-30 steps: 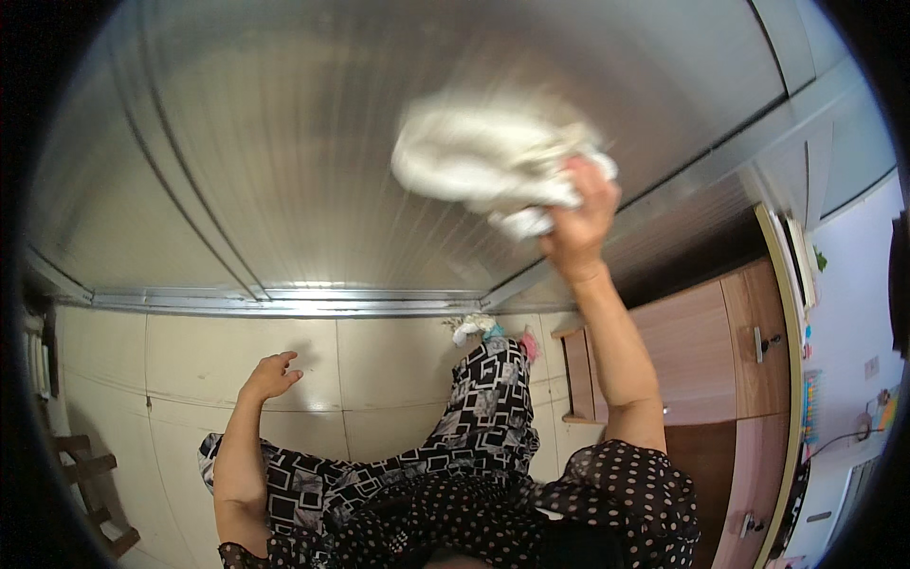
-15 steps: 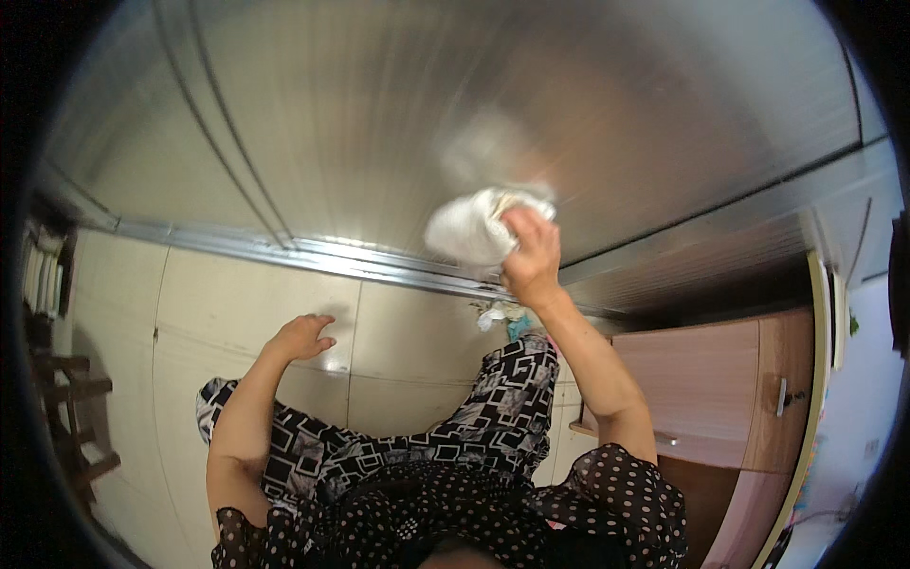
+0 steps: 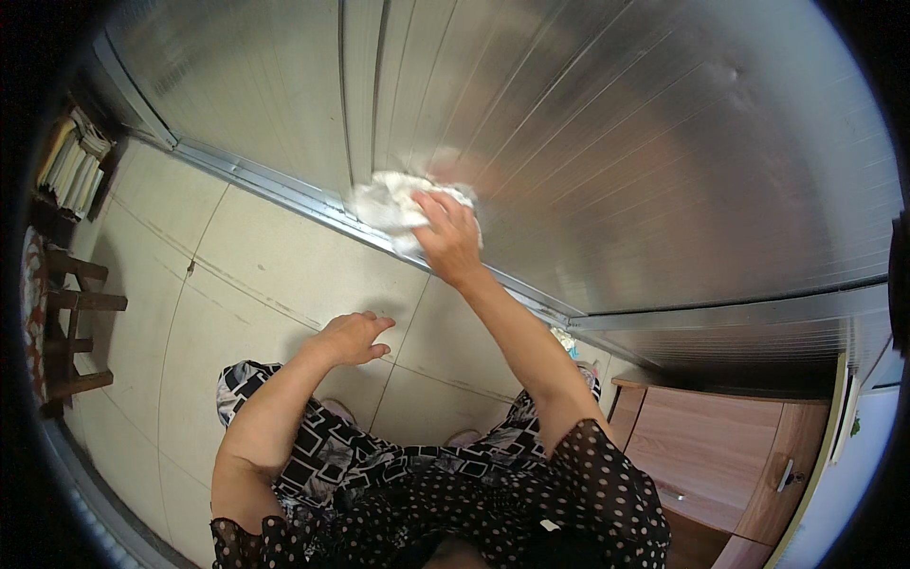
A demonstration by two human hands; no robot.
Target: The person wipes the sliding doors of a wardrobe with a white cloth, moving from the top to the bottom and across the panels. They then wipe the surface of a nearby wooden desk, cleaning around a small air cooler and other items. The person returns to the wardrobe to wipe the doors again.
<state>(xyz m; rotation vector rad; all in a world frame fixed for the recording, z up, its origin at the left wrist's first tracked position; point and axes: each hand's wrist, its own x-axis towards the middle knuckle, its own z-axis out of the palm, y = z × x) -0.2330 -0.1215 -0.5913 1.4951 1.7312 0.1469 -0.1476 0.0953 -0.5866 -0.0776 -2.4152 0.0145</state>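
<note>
The pale tiled floor here bears a dark wooden stool over on the left and a pinkish wood-grain cabinet near right, while a shelf far left holds books.

Cloth: white. Ribbed panel: silver-grey, lined. Trousers: black, white square outlines, grey patches. Blouse: black, pale polka dots. Floor tiles: cream. Cabinet: pinkish-brown wood grain. Stool: dark brown.

The left hand has room to move left over the floor tiles, up to the wooden stool. The shiny ribbed panel blocks the front, and the wooden cabinet blocks the right.
</note>
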